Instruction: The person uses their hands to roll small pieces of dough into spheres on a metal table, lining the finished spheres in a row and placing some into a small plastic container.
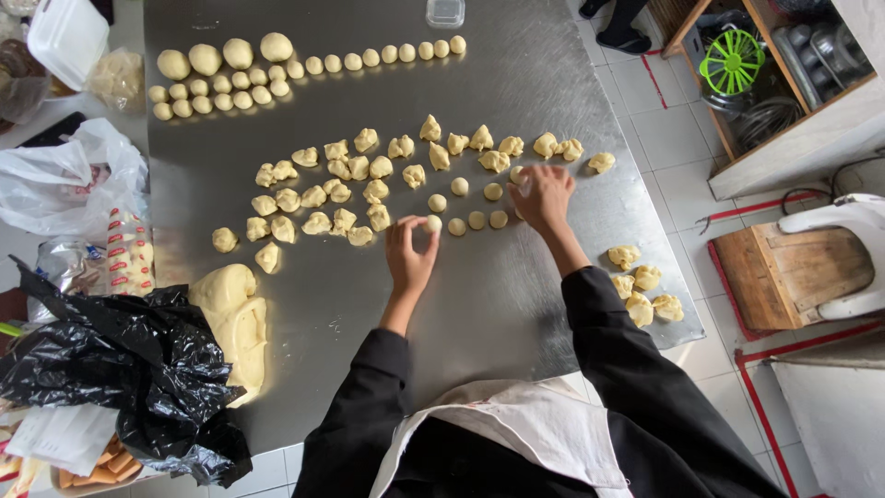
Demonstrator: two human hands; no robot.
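On the stainless steel table (516, 304), the left hand (409, 256) lies palm down with fingers loosely curled over a small dough ball (433, 222), cupping it against the metal as for rolling it round. The right hand (542, 196) is spread flat, pressing another piece (518, 175) beneath the palm. Rough torn dough pieces (341, 194) sit clustered just beyond, within easy reach, while smooth finished balls (477, 219) line up between the hands. A large dough mass (235, 323) waits at the table's left edge.

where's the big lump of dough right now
In the head view, the big dough lump lies on the steel table near its left edge, beside the black plastic bag.
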